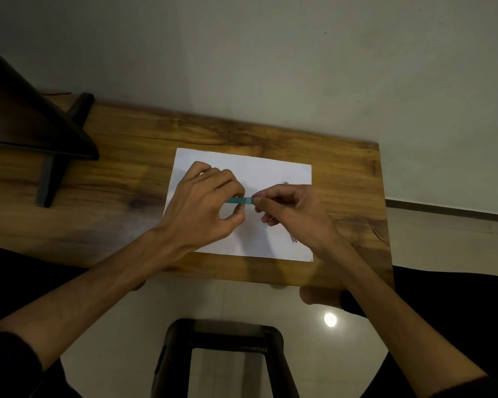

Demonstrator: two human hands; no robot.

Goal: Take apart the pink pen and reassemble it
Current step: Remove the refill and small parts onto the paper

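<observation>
Here, the left hand [206,203] and right hand [288,209] each pinch one end of a slim teal plastic pen [240,199] over white paper [279,170], seemingly to twist it.

Both forearms are bare from wrist to near the elbow. The left hand [202,202] and the right hand [292,214] carry no visible rings, watch or bands. A dark sleeve [9,366], black or close to it, is pushed up the left arm and bunches in soft folds at its edge. A matching dark sleeve [472,387] covers the right arm at the same height; only a strip of it shows. Both sleeves are plain, with no visible print or seams in the dim light. Fingernails look short; detail is too blurred to tell more.
</observation>
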